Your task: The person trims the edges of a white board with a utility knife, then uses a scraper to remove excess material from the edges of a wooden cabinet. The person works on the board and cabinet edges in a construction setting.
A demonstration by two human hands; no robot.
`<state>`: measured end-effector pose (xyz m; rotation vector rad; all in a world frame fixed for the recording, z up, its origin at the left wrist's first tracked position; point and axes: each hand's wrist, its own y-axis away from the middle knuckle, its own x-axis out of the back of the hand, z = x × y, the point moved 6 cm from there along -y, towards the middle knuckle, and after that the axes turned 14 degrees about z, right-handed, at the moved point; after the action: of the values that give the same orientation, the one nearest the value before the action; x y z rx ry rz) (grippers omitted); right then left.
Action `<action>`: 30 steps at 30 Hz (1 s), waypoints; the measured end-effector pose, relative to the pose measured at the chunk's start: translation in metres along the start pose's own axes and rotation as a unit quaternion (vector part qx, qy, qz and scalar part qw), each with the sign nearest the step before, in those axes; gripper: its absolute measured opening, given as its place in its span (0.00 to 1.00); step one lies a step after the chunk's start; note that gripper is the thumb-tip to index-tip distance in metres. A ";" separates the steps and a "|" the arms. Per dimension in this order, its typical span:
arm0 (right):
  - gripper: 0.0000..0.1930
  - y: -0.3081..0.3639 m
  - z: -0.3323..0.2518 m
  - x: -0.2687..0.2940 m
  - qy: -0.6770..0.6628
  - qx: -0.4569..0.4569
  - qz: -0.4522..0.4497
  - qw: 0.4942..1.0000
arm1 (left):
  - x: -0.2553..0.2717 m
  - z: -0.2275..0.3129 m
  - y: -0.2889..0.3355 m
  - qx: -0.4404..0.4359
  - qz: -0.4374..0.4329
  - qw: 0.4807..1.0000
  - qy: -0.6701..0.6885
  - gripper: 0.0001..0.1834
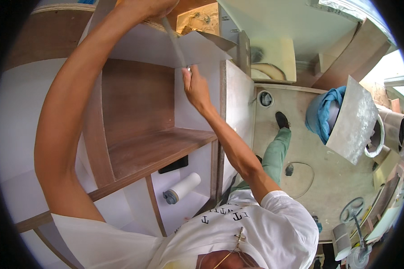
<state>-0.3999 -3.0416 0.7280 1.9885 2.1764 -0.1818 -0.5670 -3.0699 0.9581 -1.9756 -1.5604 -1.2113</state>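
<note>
At the upper edge of the head view my left hand (152,7) is partly cut off, its fingers curled at the top of a narrow pale strip (175,42). This strip runs slantwise down toward my right hand (196,89). My right hand is closed, thumb up, around a small metal-tipped tool (189,69); most of it is hidden in the fist. Both hands are in front of a wooden cabinet with white-lined walls, above its open brown compartment (139,96). A loose white sheet (204,47) with an uneven edge stands behind the strip.
In a lower compartment lie a white bottle (182,188) and a black flat object (173,164). To the right, a grey panel (354,121) leans against a bin draped with blue cloth (321,114). A cable (313,175) curls over the floor, near my foot (282,119). Boards line the right side.
</note>
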 end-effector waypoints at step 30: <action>0.17 -0.014 0.017 0.012 0.020 0.071 0.061 0.995 | -0.043 0.018 -0.031 -0.023 -0.057 0.997 -0.046 0.08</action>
<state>-0.4136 -3.0347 0.7086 2.2130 2.1114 -0.2889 -0.5893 -3.0732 0.9070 -2.0210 -1.7271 -1.2249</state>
